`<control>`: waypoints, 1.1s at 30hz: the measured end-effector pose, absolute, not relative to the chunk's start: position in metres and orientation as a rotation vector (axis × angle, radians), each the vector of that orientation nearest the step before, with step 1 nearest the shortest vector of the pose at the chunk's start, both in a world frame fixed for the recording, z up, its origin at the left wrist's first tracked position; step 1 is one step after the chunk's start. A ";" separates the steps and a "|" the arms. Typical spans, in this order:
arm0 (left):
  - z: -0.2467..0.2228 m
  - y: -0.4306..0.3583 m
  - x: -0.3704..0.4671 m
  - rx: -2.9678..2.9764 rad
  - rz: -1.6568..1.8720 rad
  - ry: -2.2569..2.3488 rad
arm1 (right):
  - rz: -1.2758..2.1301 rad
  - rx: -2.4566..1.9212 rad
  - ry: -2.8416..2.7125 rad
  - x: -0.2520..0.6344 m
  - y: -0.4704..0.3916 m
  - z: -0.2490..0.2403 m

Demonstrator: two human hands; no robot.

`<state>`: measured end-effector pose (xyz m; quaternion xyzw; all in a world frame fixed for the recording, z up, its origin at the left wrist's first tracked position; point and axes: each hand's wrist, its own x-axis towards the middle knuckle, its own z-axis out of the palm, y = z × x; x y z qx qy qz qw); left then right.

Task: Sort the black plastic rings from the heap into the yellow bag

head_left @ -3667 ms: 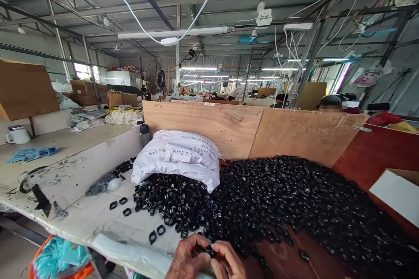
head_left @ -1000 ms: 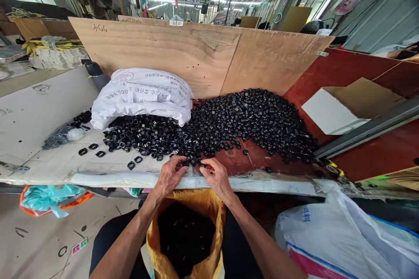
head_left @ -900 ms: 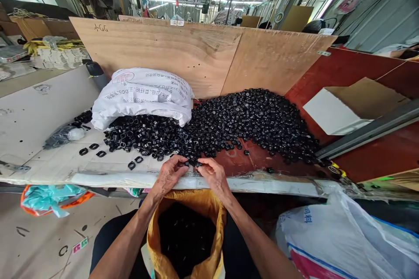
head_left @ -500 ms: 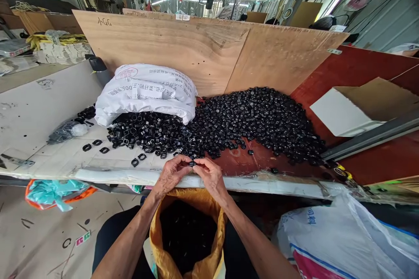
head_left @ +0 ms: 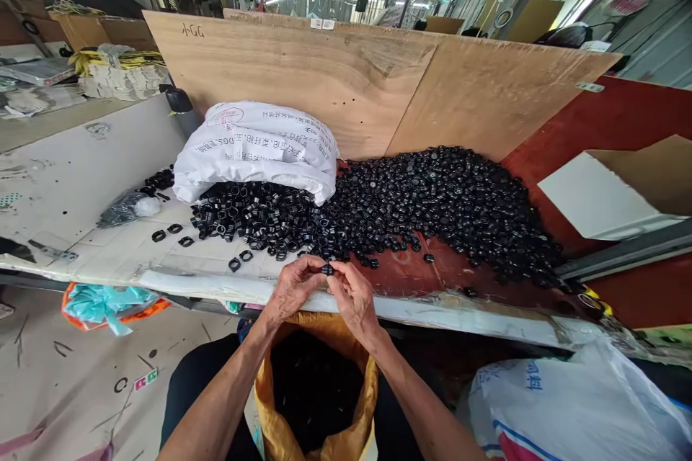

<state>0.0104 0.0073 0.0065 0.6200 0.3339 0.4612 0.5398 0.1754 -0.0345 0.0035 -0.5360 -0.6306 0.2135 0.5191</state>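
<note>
A small black plastic part (head_left: 327,269) is pinched at the fingertips of both my left hand (head_left: 295,287) and my right hand (head_left: 354,297), just above the table's front edge. Its exact kind is too small to tell. Behind my left hand lies a heap of black plastic rings (head_left: 259,212), with several loose ones nearer the edge. A larger pile of small black round parts (head_left: 448,202) spreads behind and to the right of my right hand. Below both hands, between the knees, stands an open yellow sack (head_left: 264,389) with dark contents.
A white printed sack (head_left: 259,148) rests on the ring heap. Plywood boards (head_left: 303,79) wall off the back. At right are a white carton (head_left: 608,194) and a metal bar (head_left: 627,252); a white plastic bag (head_left: 551,396) sits below. An orange-rimmed bag (head_left: 108,302) hangs at left.
The view has shifted slightly, so the table and piles sit further right in the picture. Both hands stay together on the small black part; the right fingers have changed their hold a little.
</note>
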 end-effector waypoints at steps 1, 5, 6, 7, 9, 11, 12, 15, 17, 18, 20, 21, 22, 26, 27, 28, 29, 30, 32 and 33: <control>0.007 0.007 0.010 1.470 1.098 0.794 | 0.506 -1.286 -1.540 0.177 -0.035 0.005; 0.008 0.006 0.010 1.481 1.107 0.817 | 0.409 -1.363 -1.549 0.184 -0.033 0.014; 0.008 0.006 0.010 1.477 1.112 0.820 | 0.415 -1.357 -1.539 0.184 -0.033 0.016; 0.007 0.006 0.010 1.472 1.114 0.817 | 0.433 -1.337 -1.535 0.185 -0.033 0.018; 0.007 0.005 0.010 1.457 1.115 0.796 | 0.463 -1.311 -1.557 0.184 -0.035 0.019; 0.007 0.005 0.010 1.443 1.112 0.790 | 0.459 -1.324 -1.589 0.183 -0.036 0.019; 0.008 0.006 0.010 1.437 1.109 0.795 | 0.448 -1.333 -1.585 0.183 -0.037 0.018; 0.013 0.006 0.010 1.416 1.094 0.790 | 0.473 -1.302 -1.558 0.183 -0.040 0.016; 0.017 0.004 0.009 1.409 1.067 0.749 | 0.532 -1.297 -1.548 0.182 -0.042 0.017; 0.018 0.001 0.009 1.408 1.054 0.732 | 0.571 -1.315 -1.541 0.182 -0.044 0.017; 0.020 -0.009 0.009 1.408 1.032 0.734 | 0.643 -1.366 -1.509 0.181 -0.051 0.019; 0.020 -0.015 0.008 1.403 1.024 0.751 | 0.668 -1.386 -1.488 0.180 -0.055 0.019; 0.019 -0.022 0.009 1.391 1.019 0.771 | 0.686 -1.398 -1.468 0.179 -0.061 0.019; 0.013 -0.050 0.010 1.324 1.037 0.841 | 0.743 -1.382 -1.403 0.174 -0.085 0.017; 0.011 -0.055 0.009 1.338 1.044 0.863 | 0.767 -1.381 -1.389 0.172 -0.090 0.016; 0.008 -0.059 0.009 1.378 1.053 0.889 | 0.795 -1.393 -1.366 0.170 -0.095 0.017; 0.005 -0.063 0.008 1.447 1.062 0.921 | 0.834 -1.419 -1.325 0.168 -0.098 0.017; 0.001 -0.065 0.007 1.543 1.071 0.948 | 0.895 -1.448 -1.263 0.165 -0.100 0.018; -0.007 -0.070 0.004 1.791 1.096 0.971 | 1.085 -1.462 -1.064 0.159 -0.102 0.021; -0.011 -0.072 0.002 1.922 1.117 0.960 | 1.201 -1.435 -0.944 0.156 -0.103 0.022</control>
